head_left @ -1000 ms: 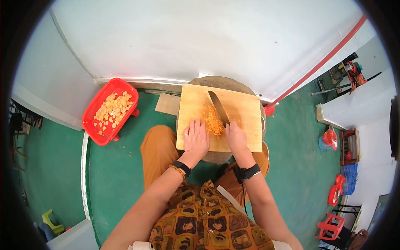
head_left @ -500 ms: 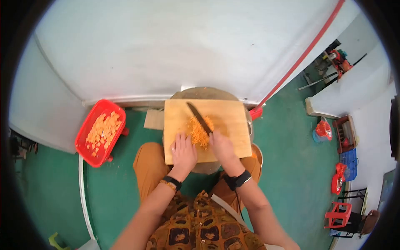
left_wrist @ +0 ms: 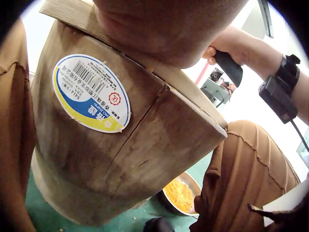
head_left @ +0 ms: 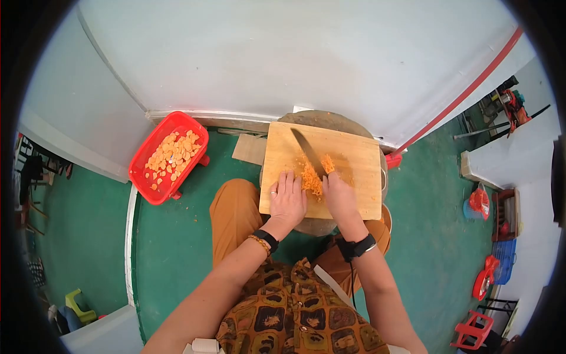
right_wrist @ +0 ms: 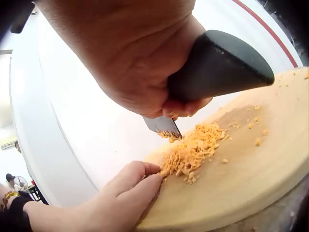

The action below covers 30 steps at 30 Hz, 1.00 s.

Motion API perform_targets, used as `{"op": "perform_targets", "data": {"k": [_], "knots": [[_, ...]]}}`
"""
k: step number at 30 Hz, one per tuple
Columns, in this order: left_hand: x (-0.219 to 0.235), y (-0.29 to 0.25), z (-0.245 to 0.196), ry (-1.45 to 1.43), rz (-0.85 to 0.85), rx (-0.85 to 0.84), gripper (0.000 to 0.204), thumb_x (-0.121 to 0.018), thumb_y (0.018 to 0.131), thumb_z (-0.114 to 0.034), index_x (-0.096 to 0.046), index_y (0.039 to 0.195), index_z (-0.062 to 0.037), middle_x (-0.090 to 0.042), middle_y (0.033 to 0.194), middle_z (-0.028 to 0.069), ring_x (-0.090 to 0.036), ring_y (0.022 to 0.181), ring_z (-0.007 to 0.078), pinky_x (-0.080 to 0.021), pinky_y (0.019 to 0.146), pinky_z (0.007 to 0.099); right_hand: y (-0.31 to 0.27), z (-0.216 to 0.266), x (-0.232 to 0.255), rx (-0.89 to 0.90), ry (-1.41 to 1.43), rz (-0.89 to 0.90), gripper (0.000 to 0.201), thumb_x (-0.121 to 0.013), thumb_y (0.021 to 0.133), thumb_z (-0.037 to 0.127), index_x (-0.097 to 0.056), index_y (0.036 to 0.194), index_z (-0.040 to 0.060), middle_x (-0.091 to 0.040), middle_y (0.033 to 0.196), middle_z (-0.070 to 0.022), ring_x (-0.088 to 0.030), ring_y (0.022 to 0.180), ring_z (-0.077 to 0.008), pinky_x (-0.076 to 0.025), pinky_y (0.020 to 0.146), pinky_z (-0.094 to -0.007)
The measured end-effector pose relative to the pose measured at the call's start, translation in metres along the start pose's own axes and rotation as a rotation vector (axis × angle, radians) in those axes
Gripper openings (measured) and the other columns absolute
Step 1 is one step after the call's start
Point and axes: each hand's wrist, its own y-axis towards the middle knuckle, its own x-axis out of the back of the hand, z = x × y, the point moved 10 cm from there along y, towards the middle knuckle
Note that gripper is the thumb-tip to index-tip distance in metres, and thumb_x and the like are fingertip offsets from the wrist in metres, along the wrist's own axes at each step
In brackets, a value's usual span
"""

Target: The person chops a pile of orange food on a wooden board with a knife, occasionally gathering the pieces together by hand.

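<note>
My right hand (head_left: 342, 199) grips the black handle (right_wrist: 222, 65) of a knife, its dark blade (head_left: 305, 145) slanting up and left over a wooden cutting board (head_left: 359, 153). Finely chopped orange bits (head_left: 311, 180), carrot-like, lie heaped along the blade's left side, with a smaller clump to its right. In the right wrist view, more bits cling to the blade near its edge. My left hand (head_left: 288, 197) rests on the board left of the heap, fingers extended. Its fingertips are right at the heap's edge in the right wrist view.
Under the board stands a wooden block (left_wrist: 145, 150) with an oval label, between the knees. A metal bowl of orange shreds (left_wrist: 178, 195) sits on the floor beside it. To the left is a red tub (head_left: 138, 177) of orange slices. A white wall (head_left: 265, 59) rises behind.
The knife has gone from the right of the heap to across it, and now stands with a small clump on its right. My left hand stays beside the heap. The head view shifted.
</note>
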Motion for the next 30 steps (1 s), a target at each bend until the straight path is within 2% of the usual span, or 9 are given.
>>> {"op": "perform_targets", "data": {"k": [4, 11, 14, 20, 23, 26, 30], "knots": [[0.003, 0.002, -0.001, 0.003, -0.015, -0.006, 0.047, -0.058, 0.087, -0.021, -0.047, 0.128, -0.0007, -0.044, 0.138, 0.0201, -0.035, 0.134, 0.0353, -0.026, 0.105, 0.0458, 0.001, -0.009, -0.014, 0.005, 0.028, 0.018, 0.024, -0.056, 0.095, 0.023, -0.051, 0.082, 0.0035, -0.062, 0.066, -0.0232, -0.062, 0.062, -0.0432, -0.05, 0.056, -0.0521], [0.005, 0.001, -0.002, -0.003, -0.029, -0.016, 0.046, -0.058, 0.087, -0.02, -0.048, 0.127, -0.0008, -0.045, 0.137, 0.0203, -0.037, 0.133, 0.0355, -0.027, 0.104, 0.0457, 0.003, 0.008, 0.012, 0.089, 0.024, -0.02, 0.022, -0.053, 0.096, 0.024, -0.05, 0.087, 0.0041, -0.064, 0.067, -0.0213, -0.064, 0.062, -0.0409, -0.051, 0.055, -0.0502], [0.005, 0.001, -0.003, 0.0, -0.019, -0.016, 0.046, -0.058, 0.086, -0.021, -0.049, 0.127, -0.0008, -0.045, 0.137, 0.0205, -0.037, 0.133, 0.0355, -0.027, 0.104, 0.0458, 0.0, -0.002, -0.01, 0.085, -0.068, 0.072, 0.021, -0.053, 0.096, 0.023, -0.05, 0.086, 0.0046, -0.064, 0.066, -0.0211, -0.064, 0.061, -0.0406, -0.051, 0.054, -0.0491], [0.004, 0.001, -0.001, 0.004, -0.024, -0.01, 0.046, -0.058, 0.087, -0.021, -0.049, 0.127, -0.0004, -0.045, 0.137, 0.0208, -0.037, 0.133, 0.0355, -0.027, 0.104, 0.0463, 0.005, -0.006, -0.005, 0.055, -0.043, 0.081, 0.021, -0.052, 0.096, 0.023, -0.051, 0.086, 0.005, -0.064, 0.068, -0.021, -0.065, 0.063, -0.0398, -0.052, 0.057, -0.0502], [0.002, 0.001, 0.0, 0.002, -0.024, -0.011, 0.046, -0.057, 0.087, -0.021, -0.049, 0.127, -0.0005, -0.045, 0.137, 0.0207, -0.036, 0.133, 0.0353, -0.027, 0.104, 0.0464, 0.004, 0.009, 0.007, 0.096, -0.007, 0.047, 0.02, -0.052, 0.096, 0.023, -0.051, 0.087, 0.0048, -0.064, 0.068, -0.0218, -0.065, 0.063, -0.04, -0.052, 0.057, -0.0503], [0.002, 0.001, -0.001, 0.004, -0.01, -0.011, 0.046, -0.057, 0.087, -0.022, -0.049, 0.127, -0.0007, -0.045, 0.137, 0.0203, -0.036, 0.133, 0.0348, -0.027, 0.104, 0.0463, -0.001, 0.005, -0.01, 0.12, 0.007, 0.073, 0.021, -0.057, 0.093, 0.022, -0.052, 0.083, 0.0043, -0.062, 0.065, -0.0215, -0.062, 0.061, -0.041, -0.05, 0.055, -0.0503], [0.003, 0.001, -0.001, 0.003, -0.026, -0.011, 0.045, -0.057, 0.087, -0.022, -0.049, 0.127, -0.001, -0.046, 0.137, 0.0198, -0.037, 0.133, 0.034, -0.027, 0.104, 0.0461, 0.002, -0.003, -0.012, 0.087, 0.016, 0.053, 0.022, -0.056, 0.094, 0.023, -0.052, 0.083, 0.0046, -0.062, 0.065, -0.0213, -0.063, 0.061, -0.0408, -0.051, 0.055, -0.05]]}}
